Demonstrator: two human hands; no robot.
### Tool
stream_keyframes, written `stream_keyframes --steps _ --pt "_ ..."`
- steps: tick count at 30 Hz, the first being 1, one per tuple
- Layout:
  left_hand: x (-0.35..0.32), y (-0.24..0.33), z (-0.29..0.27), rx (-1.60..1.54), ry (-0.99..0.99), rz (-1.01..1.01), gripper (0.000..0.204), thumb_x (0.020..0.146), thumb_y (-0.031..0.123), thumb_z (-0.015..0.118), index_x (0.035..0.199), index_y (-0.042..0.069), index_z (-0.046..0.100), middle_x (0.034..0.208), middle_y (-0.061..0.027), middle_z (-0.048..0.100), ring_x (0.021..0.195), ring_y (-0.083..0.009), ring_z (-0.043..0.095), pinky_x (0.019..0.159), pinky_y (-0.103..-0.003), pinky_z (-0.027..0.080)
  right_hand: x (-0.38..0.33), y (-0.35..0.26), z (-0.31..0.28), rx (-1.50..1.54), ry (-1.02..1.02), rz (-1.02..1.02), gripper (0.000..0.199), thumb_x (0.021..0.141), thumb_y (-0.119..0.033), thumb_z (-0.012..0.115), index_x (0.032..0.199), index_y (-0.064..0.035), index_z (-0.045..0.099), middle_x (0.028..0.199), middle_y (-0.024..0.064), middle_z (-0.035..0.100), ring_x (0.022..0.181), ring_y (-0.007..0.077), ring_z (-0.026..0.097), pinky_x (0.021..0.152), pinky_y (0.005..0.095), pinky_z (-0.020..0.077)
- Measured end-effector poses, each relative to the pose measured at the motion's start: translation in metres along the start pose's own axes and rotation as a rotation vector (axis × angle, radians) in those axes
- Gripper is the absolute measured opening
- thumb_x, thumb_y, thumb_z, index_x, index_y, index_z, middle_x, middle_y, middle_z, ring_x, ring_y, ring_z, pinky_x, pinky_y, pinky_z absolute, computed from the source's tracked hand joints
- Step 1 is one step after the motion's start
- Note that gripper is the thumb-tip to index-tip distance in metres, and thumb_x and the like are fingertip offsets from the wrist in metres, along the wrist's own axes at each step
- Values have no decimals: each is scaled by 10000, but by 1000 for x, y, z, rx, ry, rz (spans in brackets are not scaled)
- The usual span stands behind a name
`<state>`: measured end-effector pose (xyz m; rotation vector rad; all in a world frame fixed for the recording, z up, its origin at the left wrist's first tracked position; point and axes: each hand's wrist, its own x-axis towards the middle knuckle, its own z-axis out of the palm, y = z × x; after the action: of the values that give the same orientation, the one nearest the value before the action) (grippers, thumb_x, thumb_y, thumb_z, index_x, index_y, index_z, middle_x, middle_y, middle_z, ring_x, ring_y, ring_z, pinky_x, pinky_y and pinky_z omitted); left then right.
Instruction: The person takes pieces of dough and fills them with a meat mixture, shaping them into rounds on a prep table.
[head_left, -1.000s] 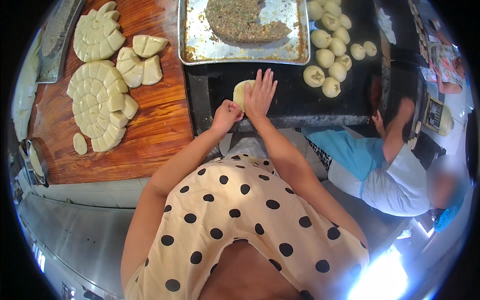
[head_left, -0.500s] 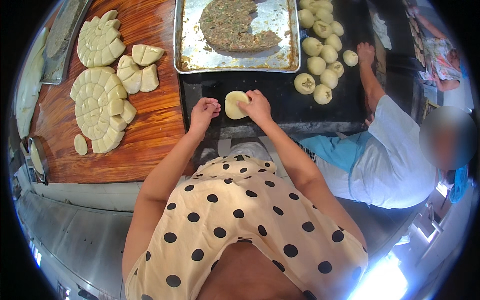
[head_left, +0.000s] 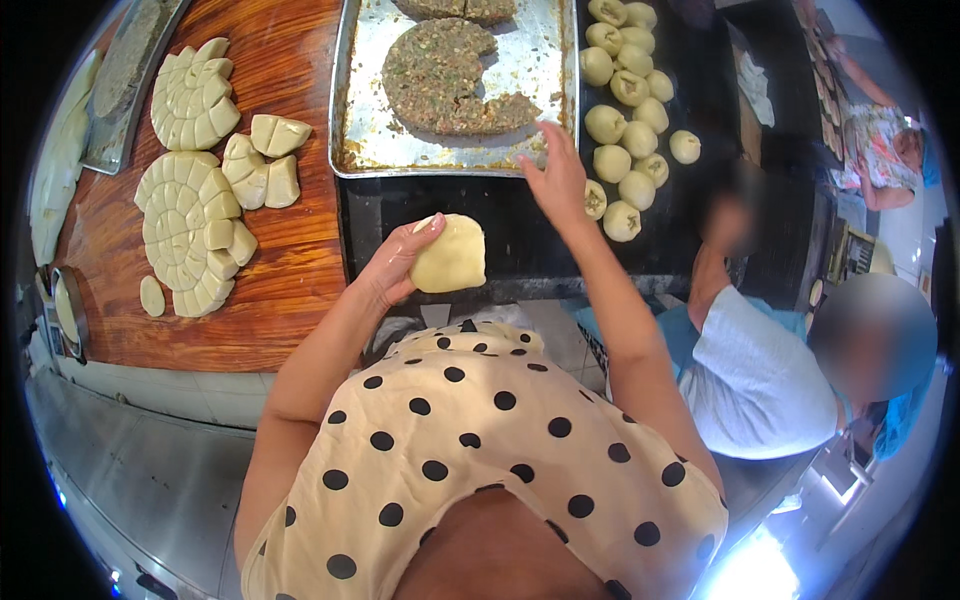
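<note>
Left hand (head_left: 398,262) grips dough disc (head_left: 452,256) (hold it level, pinch lightly); right hand (head_left: 560,182) hovers open at two o'clock, by the tray (head_left: 430,172).

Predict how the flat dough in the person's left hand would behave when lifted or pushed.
Thin and broad, the dough would probably flop or bend. Its uneven outline suggests softness, so it may stretch or dent. Being flat, it seems unlikely to roll.

Mince (head_left: 430,85) in tray (head_left: 545,60) (dough balls (head_left: 638,139) to right).
</note>
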<state>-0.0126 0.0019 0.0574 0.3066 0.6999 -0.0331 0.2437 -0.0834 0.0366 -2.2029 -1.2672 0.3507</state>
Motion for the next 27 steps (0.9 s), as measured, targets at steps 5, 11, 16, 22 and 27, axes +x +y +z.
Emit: stream_keyframes --steps 5,11,16,22,27 --pt "-4 5 11 35 206 65 441 975 356 596 1241 7 552 1157 -116 650 1030 -221 671 903 -379 563 73 38 12 -203 -304 -197 838 719 -81 779 1433 -28 344 1577 195 211 1405 361 324 1138 413 340" --pt "-3 0 5 -270 226 86 443 961 260 628 1304 8 504 1249 -141 613 1145 -279 626 982 -439 525 115 50 17 -286 -585 -377 617 699 -43 756 1250 -56 479 1223 156 537 1164 357 520 973 425 455" --pt "10 -16 12 -355 254 0 458 947 250 644 1309 12 497 1271 -160 601 1165 -304 615 1003 -469 509 92 62 10 -272 -286 -357 507 679 -101 789 1107 -21 530 1056 167 590 1009 366 573 850 446 484" --pt "43 -4 31 -362 170 7 437 1001 317 544 1329 34 487 1302 -136 587 1198 -281 590 1047 -452 470 48 53 1 -68 -73 34 650 715 -295 827 1206 19 540 1125 208 622 1044 366 606 891 425 493" --pt "77 25 47 -351 109 93 445 1039 301 452 1372 6 445 1322 -146 568 1217 -270 573 1058 -437 460 20 -11 -30 577 -92 146 639 737 -285 850 1217 10 548 1124 154 653 1042 259 637 939 346 483"
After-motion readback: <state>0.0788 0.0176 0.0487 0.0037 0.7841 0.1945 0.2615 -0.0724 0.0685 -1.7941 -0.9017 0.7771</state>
